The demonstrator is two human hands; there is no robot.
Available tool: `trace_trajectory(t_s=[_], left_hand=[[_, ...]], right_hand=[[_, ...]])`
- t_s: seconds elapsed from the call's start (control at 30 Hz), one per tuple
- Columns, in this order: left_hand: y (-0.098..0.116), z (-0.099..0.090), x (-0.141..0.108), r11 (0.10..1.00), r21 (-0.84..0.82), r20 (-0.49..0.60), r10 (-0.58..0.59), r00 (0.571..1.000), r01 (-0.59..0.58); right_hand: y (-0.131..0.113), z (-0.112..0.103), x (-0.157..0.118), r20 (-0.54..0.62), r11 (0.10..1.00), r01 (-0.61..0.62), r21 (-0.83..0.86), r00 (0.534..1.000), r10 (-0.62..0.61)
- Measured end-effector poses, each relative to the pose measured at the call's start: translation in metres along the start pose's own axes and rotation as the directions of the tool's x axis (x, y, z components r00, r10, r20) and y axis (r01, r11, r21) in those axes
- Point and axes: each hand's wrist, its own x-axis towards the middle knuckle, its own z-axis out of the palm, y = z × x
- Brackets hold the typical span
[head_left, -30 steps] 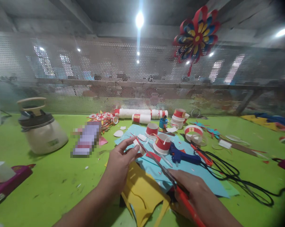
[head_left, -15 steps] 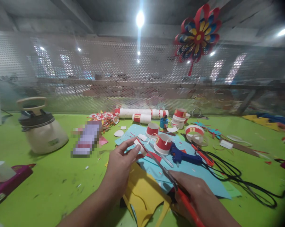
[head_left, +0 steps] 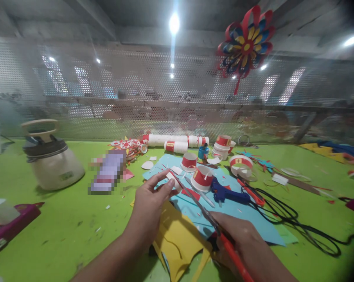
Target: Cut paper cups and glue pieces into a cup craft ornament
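Between the thumb and fingers of my left hand (head_left: 153, 199) is a small white piece of paper (head_left: 173, 179) with a red edge. My right hand (head_left: 244, 231) is closed round the red handles of a pair of scissors (head_left: 207, 215). The blades point up and left, their tips at the paper piece. Below the hands lies cut yellow paper (head_left: 179, 239), over a light blue sheet (head_left: 247, 219). Just beyond the blades stand two cut red-and-white paper cups (head_left: 202, 178) (head_left: 189, 161).
A blue glue gun (head_left: 229, 194) with a black cord (head_left: 306, 223) lies to the right. Stacked paper cups (head_left: 177, 147) lie at the back. On the left are a large jug (head_left: 55, 164), a blurred-out phone-like object (head_left: 109, 172) and a purple power strip (head_left: 21, 221).
Almost nothing differs. The hands, the scissors and the paper piece keep their places; the view shifts very slightly.
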Motion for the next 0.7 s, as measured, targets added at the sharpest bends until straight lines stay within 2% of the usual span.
trace_trajectory(t_s=[0.27,0.7], left_hand=[[0.0002,-0.0014,-0.0001,1.000,0.000,0.003,0.004,1.000,-0.004],[0.0037,-0.0021,0.0000,1.000,0.016,0.027,0.004,1.000,-0.004]], right_hand=[[0.0010,0.0021,-0.0002,-0.059,0.996,-0.026,-0.085,0.998,0.021],[0.0051,0.0010,-0.0011,-0.023,0.993,-0.007,-0.114,1.000,0.005]])
